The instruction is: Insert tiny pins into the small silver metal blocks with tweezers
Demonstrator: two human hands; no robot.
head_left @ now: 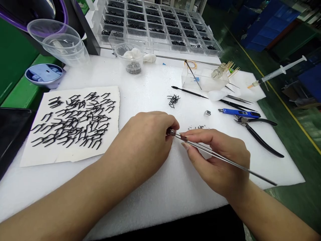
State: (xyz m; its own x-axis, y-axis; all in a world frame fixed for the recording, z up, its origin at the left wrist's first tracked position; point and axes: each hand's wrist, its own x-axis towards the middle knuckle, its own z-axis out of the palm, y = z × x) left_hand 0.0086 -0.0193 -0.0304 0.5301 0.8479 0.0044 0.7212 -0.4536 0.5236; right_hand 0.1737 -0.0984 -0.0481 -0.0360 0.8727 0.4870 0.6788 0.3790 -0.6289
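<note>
My left hand is closed in a pinch, back of the hand up, around a small shiny piece with a dark end; most of it is hidden by the fingers. From the right, my right hand grips a pair of slim metal tweezers between thumb and fingers. The tweezer tips meet the small piece at my left fingertips. Beyond my hands lies a little heap of black bent wire pieces. Dark crumbs are scattered behind my right fingers.
Left, a white card carries rows of black forked pieces. A compartment box stands behind, with clear cups nearby. On the right lie a blue cutter knife, nippers, a metal block and a syringe.
</note>
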